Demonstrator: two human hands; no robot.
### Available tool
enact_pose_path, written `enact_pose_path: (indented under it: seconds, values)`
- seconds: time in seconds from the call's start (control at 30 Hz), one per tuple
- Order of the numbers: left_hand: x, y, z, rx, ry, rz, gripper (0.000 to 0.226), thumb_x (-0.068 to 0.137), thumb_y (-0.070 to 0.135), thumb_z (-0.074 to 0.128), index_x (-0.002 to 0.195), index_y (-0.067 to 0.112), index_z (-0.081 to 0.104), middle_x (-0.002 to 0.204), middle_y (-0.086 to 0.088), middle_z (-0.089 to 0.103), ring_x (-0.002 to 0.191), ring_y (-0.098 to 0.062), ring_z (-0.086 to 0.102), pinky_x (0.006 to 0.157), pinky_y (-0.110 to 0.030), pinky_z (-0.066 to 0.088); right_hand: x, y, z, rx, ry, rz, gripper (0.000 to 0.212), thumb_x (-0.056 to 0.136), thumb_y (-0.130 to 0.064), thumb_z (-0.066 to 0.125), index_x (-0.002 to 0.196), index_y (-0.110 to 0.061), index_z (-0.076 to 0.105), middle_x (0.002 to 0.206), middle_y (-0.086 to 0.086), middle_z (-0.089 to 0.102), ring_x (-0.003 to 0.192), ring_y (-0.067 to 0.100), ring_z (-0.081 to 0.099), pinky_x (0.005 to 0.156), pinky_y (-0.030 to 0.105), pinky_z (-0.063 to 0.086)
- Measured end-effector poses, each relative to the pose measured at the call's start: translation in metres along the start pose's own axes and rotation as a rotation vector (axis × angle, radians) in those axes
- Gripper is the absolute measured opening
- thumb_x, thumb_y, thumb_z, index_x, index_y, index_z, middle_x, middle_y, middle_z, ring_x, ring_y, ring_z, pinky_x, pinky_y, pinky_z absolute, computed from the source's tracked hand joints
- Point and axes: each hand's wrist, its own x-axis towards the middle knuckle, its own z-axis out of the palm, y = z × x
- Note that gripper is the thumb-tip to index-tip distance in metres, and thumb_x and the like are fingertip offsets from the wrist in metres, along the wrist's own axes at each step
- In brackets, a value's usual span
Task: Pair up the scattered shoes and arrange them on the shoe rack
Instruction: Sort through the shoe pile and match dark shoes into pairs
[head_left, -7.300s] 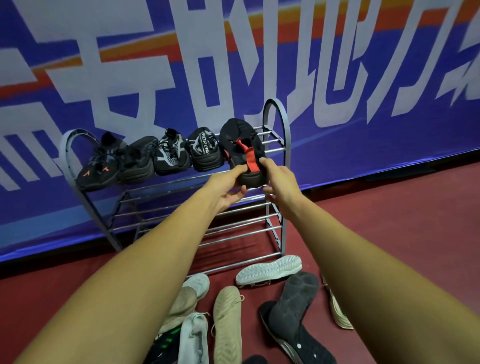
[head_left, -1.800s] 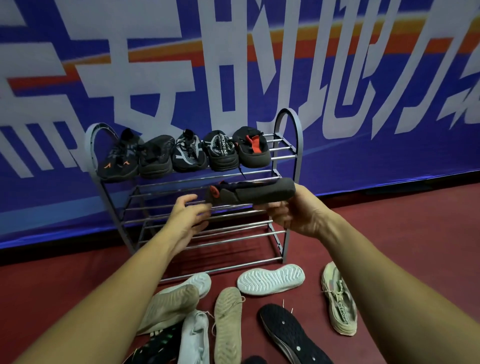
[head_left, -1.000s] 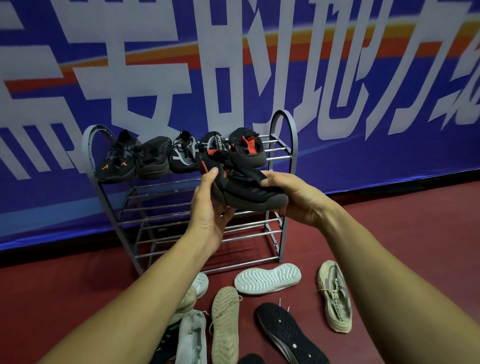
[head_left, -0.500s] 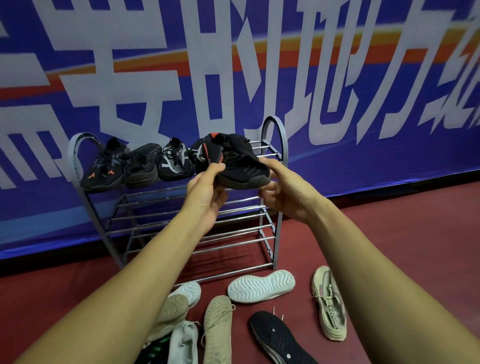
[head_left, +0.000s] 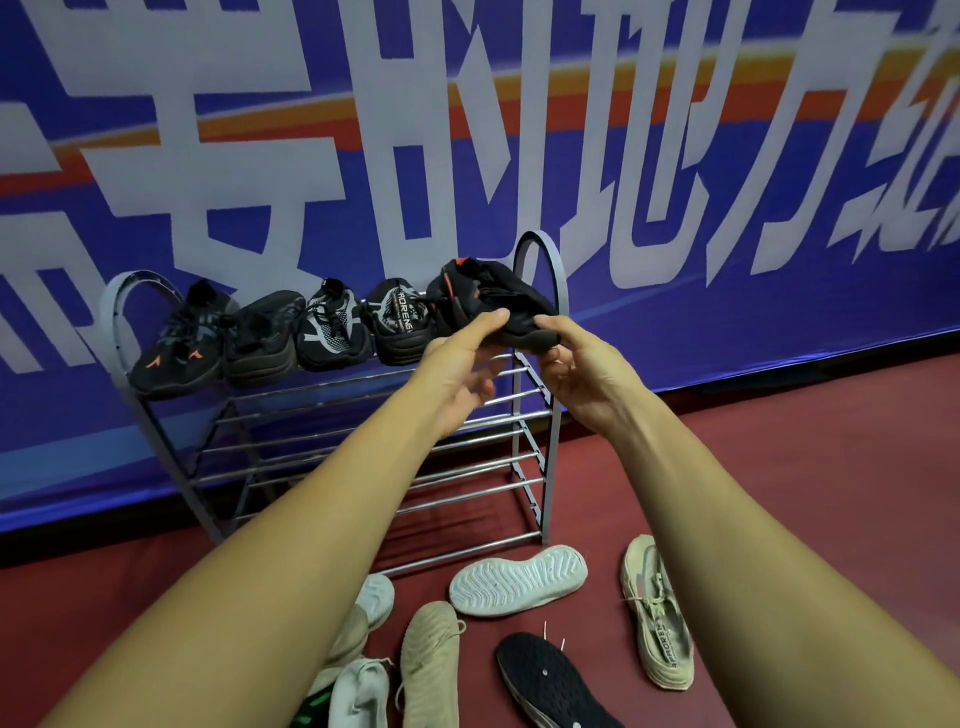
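A grey metal shoe rack (head_left: 535, 415) stands against the blue banner wall. Its top shelf carries a row of dark shoes: a black shoe with orange marks (head_left: 174, 353), a black shoe (head_left: 262, 338), a black-and-white shoe (head_left: 332, 332) and a black lettered shoe (head_left: 397, 325). At the right end of that shelf is a black shoe with red trim (head_left: 493, 301). My left hand (head_left: 460, 358) pinches its front edge from the left. My right hand (head_left: 576, 364) grips the same edge from the right. Its partner is hidden behind it.
On the red floor before the rack lie several loose shoes: a white sole-up shoe (head_left: 519, 579), a beige shoe (head_left: 657, 613), a black sole-up shoe (head_left: 550, 680), a tan shoe (head_left: 428, 665) and pale shoes (head_left: 358, 691) by my left forearm. The lower shelves hold nothing.
Both hands have carried the black shoe with red trim up from in front of the rack to the right end of the top shelf.
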Motion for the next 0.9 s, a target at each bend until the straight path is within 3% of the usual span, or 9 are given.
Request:
enact_pose_path:
  seconds: [0.2, 0.3, 0.5, 0.7, 0.77, 0.9]
  values:
    - [0.016, -0.006, 0.016, -0.052, 0.028, 0.001, 0.010, 0.083, 0.024, 0.077, 0.082, 0.017, 0.069, 0.078, -0.001, 0.068, 0.068, -0.011, 0.058, 0.056, -0.022, 0.035, 0.028, 0.011, -0.006, 0.171, -0.006, -0.010, 0.021, 0.086, -0.016, 0.076, 0.100, -0.003, 0.066, 0.082, 0.008, 0.060, 0.053, 0.005, 0.046, 0.043, 0.012, 0.037]
    - [0.026, -0.009, 0.025, -0.024, 0.013, -0.011, 0.010, 0.083, 0.022, 0.077, 0.086, 0.018, 0.068, 0.086, -0.002, 0.068, 0.072, -0.011, 0.061, 0.055, -0.021, 0.036, 0.039, 0.010, -0.016, 0.209, 0.027, -0.002, 0.022, 0.086, -0.016, 0.077, 0.099, -0.002, 0.066, 0.079, 0.008, 0.059, 0.051, 0.006, 0.047, 0.043, 0.013, 0.040]
    - [0.037, -0.015, 0.037, 0.022, 0.042, -0.037, 0.022, 0.084, 0.024, 0.077, 0.104, 0.015, 0.070, 0.083, 0.003, 0.075, 0.074, -0.010, 0.064, 0.055, -0.020, 0.042, 0.056, 0.011, -0.029, 0.241, 0.069, 0.035, 0.027, 0.087, -0.014, 0.075, 0.107, 0.001, 0.063, 0.084, 0.011, 0.062, 0.051, 0.006, 0.049, 0.044, 0.012, 0.042]
    - [0.051, -0.026, 0.034, 0.030, 0.086, -0.085, 0.021, 0.086, 0.034, 0.074, 0.099, 0.017, 0.071, 0.084, 0.003, 0.072, 0.068, -0.010, 0.063, 0.054, -0.021, 0.042, 0.079, 0.015, -0.030, 0.317, 0.063, 0.071, 0.034, 0.089, -0.017, 0.073, 0.116, 0.001, 0.061, 0.091, 0.014, 0.065, 0.047, 0.006, 0.052, 0.040, 0.013, 0.041]
    - [0.054, -0.031, 0.027, 0.003, 0.105, -0.124, 0.030, 0.087, 0.042, 0.071, 0.100, 0.015, 0.070, 0.084, 0.004, 0.071, 0.067, -0.009, 0.062, 0.055, -0.022, 0.042, 0.085, 0.016, -0.031, 0.329, 0.057, 0.077, 0.041, 0.092, -0.018, 0.071, 0.127, 0.001, 0.059, 0.100, 0.017, 0.067, 0.048, 0.006, 0.052, 0.040, 0.013, 0.040]
    - [0.059, -0.034, 0.006, -0.099, 0.163, -0.219, 0.060, 0.079, 0.064, 0.069, 0.106, 0.010, 0.067, 0.098, 0.002, 0.070, 0.074, -0.012, 0.061, 0.058, -0.023, 0.043, 0.092, 0.020, -0.033, 0.327, 0.047, 0.090, 0.046, 0.095, -0.018, 0.067, 0.136, -0.001, 0.056, 0.089, 0.017, 0.067, 0.048, 0.005, 0.050, 0.039, 0.012, 0.039]
